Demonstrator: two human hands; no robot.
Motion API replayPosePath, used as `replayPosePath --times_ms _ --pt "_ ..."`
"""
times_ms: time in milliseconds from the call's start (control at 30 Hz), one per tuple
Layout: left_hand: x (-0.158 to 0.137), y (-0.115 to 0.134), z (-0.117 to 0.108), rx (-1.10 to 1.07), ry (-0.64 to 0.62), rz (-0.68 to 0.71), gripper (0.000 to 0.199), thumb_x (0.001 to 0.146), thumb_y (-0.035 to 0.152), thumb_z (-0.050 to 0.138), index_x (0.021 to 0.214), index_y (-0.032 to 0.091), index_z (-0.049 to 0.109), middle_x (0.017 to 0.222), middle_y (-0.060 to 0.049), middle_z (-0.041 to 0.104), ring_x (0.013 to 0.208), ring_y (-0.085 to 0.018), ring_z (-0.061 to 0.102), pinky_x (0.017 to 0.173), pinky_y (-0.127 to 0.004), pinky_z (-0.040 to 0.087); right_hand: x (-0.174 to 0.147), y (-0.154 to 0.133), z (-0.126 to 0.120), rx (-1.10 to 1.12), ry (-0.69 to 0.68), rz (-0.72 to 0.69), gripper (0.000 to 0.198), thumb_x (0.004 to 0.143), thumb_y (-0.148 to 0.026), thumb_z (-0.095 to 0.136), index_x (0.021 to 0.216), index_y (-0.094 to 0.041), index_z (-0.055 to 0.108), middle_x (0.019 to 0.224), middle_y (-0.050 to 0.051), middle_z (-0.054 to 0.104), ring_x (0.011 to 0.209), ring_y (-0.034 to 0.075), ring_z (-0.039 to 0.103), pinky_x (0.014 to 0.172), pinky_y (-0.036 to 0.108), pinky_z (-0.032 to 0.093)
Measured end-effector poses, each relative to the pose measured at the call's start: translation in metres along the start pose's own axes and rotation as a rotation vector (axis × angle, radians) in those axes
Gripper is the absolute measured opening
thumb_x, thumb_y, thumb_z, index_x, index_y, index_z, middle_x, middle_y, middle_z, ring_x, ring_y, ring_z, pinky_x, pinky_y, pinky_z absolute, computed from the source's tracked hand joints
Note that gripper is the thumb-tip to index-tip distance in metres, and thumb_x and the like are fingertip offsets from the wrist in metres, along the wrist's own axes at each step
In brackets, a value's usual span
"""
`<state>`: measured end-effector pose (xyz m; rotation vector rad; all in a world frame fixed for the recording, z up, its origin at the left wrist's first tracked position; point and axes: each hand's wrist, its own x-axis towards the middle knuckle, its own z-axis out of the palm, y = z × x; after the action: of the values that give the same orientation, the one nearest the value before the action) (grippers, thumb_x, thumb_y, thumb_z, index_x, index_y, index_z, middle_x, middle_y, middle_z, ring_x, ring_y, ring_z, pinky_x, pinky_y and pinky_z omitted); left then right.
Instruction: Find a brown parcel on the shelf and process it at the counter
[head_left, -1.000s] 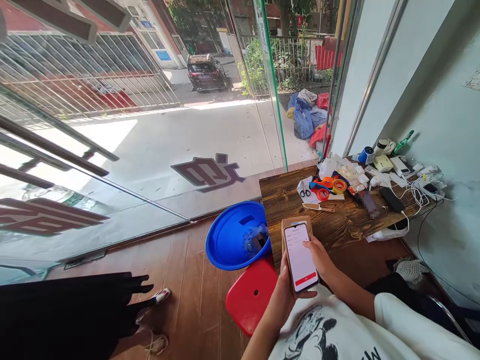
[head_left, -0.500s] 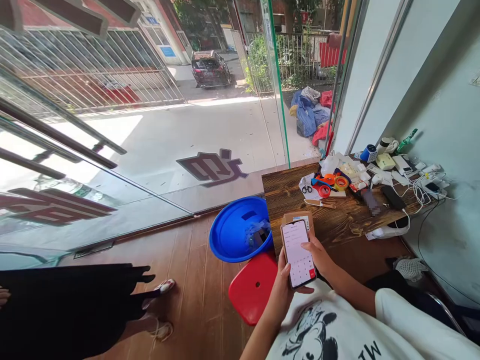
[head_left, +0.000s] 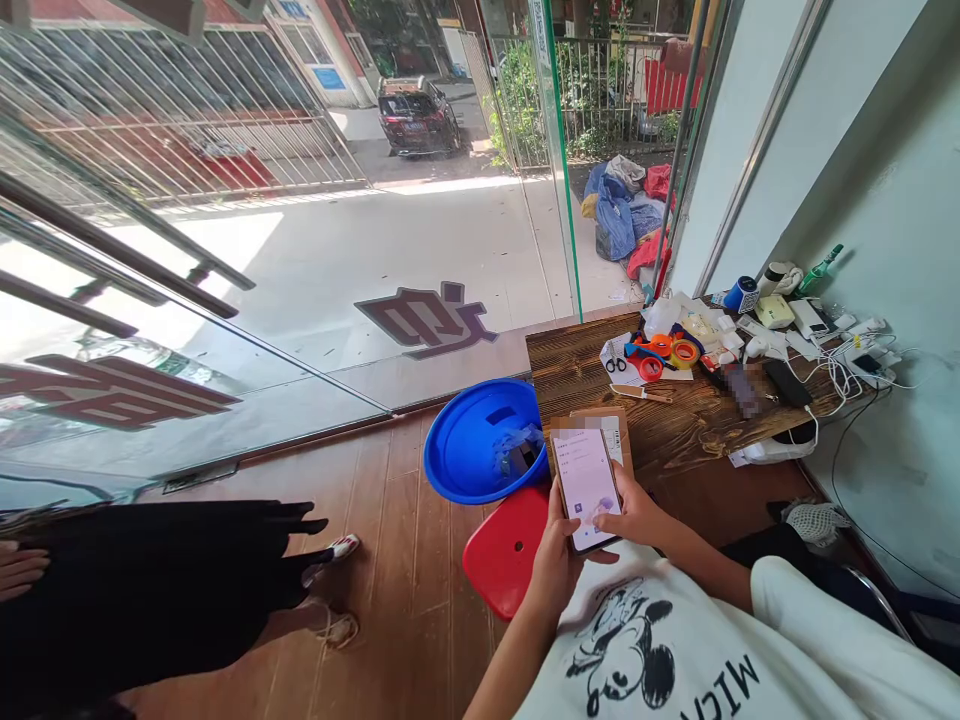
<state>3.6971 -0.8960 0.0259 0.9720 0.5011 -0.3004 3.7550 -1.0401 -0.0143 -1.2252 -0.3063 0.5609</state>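
The left hand (head_left: 556,555) has its grip wrapped around a phone (head_left: 586,489), held above the near edge of the bench (head_left: 570,375); the right hand (head_left: 634,515) steadies it, thumb on the lit screen, its grip loose. Judging by that, the phone work is mid-way, with the box (head_left: 616,432) under it unopened. A blue basin (head_left: 469,445) holds a small dark item amid clear wrap.

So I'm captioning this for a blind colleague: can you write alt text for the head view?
Both hands hold a phone with a lit screen: left hand grips it, right hand touches the screen. Beyond lie a cardboard parcel, a cluttered wooden table, a blue basin and a red stool.
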Motion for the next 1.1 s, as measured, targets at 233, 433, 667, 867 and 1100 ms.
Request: replayPosePath --times_ms 233,433,667,867,1100 --pt "0.003 -0.007 -0.017 -0.057 -0.097 -0.006 0.108 0.077 0.03 0.067 0.167 0.047 0.009 0.164 -0.005 0.044 0.092 -0.022 0.067 0.054 -0.038 0.067 -0.004 -0.006 -0.01 0.052 -0.103 0.01 0.073 0.066 -0.024 0.071 0.137 -0.022 0.053 0.127 0.007 0.068 0.116 0.028 0.063 0.097 0.039 0.053" --pt "0.002 -0.006 -0.015 -0.04 -0.111 -0.003 0.11 0.076 0.035 0.07 0.169 0.041 0.011 0.155 -0.009 0.053 0.091 -0.025 0.067 0.055 -0.039 0.067 -0.004 -0.006 -0.011 0.115 -0.106 0.039 0.07 0.067 -0.024 0.069 0.135 -0.023 0.054 0.123 0.005 0.068 0.109 0.025 0.063 0.091 0.034 0.052" --pt "0.001 -0.006 -0.014 -0.029 -0.071 0.005 0.111 0.075 0.035 0.072 0.17 0.034 0.014 0.156 -0.011 0.052 0.088 -0.025 0.067 0.053 -0.038 0.067 -0.001 -0.004 -0.005 0.108 0.037 0.053 0.045 0.074 -0.034 0.065 0.118 -0.023 0.064 0.105 0.005 0.072 0.097 0.026 0.065 0.083 0.036 0.053" --pt "0.002 -0.006 -0.01 -0.021 -0.071 0.018 0.114 0.072 0.029 0.072 0.169 0.04 0.012 0.15 -0.011 0.056 0.086 -0.024 0.069 0.052 -0.037 0.066 0.0 -0.009 -0.004 0.083 0.045 0.04 0.044 0.072 -0.035 0.063 0.114 -0.023 0.067 0.108 0.005 0.073 0.102 0.028 0.065 0.09 0.038 0.053" --pt "0.001 -0.003 -0.003 0.023 -0.024 0.029 0.115 0.075 0.029 0.072 0.168 0.041 0.005 0.139 -0.01 0.061 0.08 -0.02 0.064 0.05 -0.033 0.063 -0.003 -0.005 -0.002 0.048 -0.022 -0.01 0.071 0.072 -0.038 0.084 0.134 -0.022 0.053 0.126 0.009 0.07 0.111 0.027 0.067 0.094 0.038 0.055"
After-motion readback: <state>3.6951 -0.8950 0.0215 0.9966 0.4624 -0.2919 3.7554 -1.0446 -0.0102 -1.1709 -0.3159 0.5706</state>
